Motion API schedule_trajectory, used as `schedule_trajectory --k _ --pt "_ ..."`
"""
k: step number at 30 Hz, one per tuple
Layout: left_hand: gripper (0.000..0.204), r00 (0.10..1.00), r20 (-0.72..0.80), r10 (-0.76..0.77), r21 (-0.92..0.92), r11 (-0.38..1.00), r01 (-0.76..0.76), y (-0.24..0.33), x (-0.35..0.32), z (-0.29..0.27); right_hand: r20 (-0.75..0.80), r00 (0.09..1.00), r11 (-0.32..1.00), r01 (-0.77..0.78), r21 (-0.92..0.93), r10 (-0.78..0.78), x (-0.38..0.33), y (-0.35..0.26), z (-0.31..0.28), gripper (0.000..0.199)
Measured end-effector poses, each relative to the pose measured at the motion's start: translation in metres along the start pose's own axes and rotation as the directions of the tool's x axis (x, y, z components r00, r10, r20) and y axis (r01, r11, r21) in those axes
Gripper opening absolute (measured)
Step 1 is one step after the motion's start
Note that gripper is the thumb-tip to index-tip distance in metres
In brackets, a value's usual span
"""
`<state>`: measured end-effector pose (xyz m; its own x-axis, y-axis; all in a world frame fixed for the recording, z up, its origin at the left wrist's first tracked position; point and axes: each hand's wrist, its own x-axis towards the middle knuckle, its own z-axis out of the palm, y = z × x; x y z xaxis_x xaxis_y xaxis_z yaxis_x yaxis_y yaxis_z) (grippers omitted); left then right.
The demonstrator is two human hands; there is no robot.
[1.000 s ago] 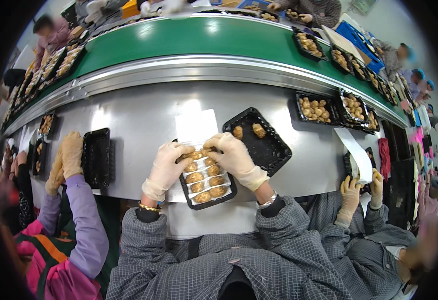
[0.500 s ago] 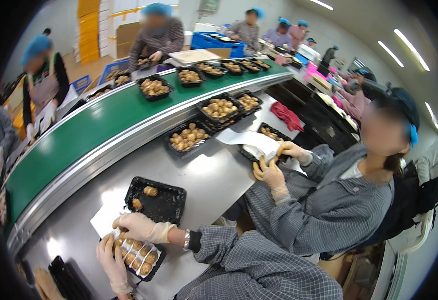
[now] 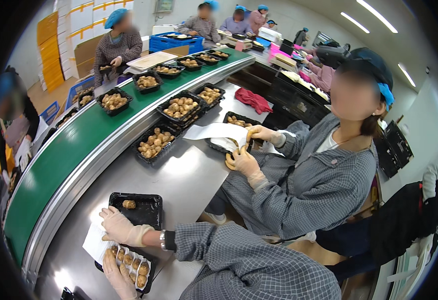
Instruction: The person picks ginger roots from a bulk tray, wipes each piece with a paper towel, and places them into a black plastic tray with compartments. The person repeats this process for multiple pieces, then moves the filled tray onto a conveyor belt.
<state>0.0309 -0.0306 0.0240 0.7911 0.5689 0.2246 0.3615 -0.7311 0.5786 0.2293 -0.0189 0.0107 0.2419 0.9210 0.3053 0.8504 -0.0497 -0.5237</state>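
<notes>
A black tray [image 3: 150, 278] before me holds small brown lumpy pieces of produce [image 3: 138, 264] in rows, with white strips between them. My left hand [image 3: 119, 276], in a pale glove, lies along its left side, fingers stretched out over the edge. At its far end is a white paper sheet [image 3: 93, 242]. My right hand [image 3: 126, 228], gloved too, is above the sheet, beside a second black tray [image 3: 149, 214]. Its fingers are curled; whatever they hold, if anything, is hidden. One brown piece [image 3: 129, 204] shows in that second tray.
Several filled trays [image 3: 154, 144] stand beside a green conveyor belt [image 3: 71, 150] carrying more trays. A co-worker on my right handles white paper [image 3: 218, 131] over a tray, near a red cloth [image 3: 253, 100]. Other people work across the belt.
My view has turned right. My right hand has moved from the packed tray toward the second tray's near left corner. One of two brown pieces there no longer shows.
</notes>
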Motion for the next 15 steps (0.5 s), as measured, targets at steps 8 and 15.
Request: schedule_trajectory --k 8,15 --pt "0.049 1.000 -0.017 0.000 0.016 1.000 0.000 0.001 0.000 0.008 -0.044 0.995 0.951 -0.069 0.303 0.086 -0.003 -0.008 0.010 0.023" --pt "0.045 0.995 -0.097 0.008 0.045 0.999 -0.003 -0.001 0.011 -0.004 0.234 0.941 0.695 -0.339 0.634 0.246 -0.012 -0.019 -0.012 0.022"
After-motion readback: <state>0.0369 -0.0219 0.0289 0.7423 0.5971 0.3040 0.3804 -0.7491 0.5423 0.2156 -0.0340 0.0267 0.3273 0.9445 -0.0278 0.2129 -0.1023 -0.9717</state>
